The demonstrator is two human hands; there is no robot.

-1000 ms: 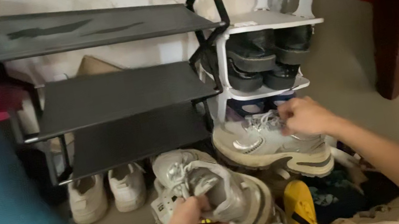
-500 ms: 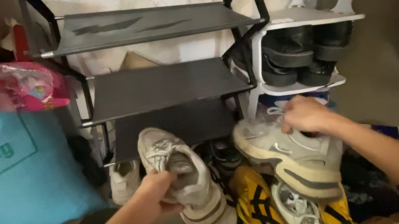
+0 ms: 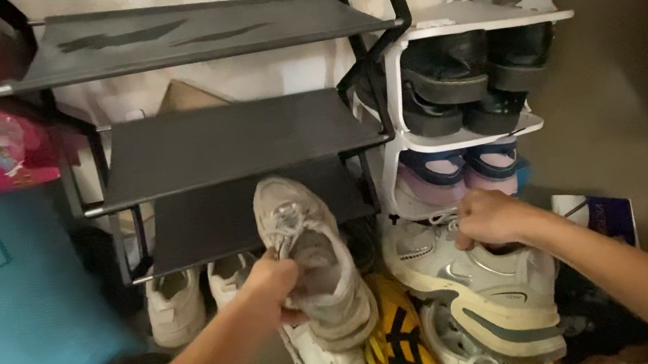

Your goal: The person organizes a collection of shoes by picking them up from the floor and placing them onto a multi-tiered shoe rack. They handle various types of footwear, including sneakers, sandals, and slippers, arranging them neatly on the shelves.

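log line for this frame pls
left hand: grips grey sneaker | right hand: grips second grey sneaker | ahead: black shoe rack

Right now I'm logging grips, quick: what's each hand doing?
Left hand: closed, holding a grey sneaker by its opening.
Right hand: closed, holding a second grey sneaker at its collar.

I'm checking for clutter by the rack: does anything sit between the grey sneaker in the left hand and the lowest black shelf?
Nothing visible does. The left hand holds the grey sneaker with its toe already at the front edge of the lowest black shelf, whose surface shows bare.
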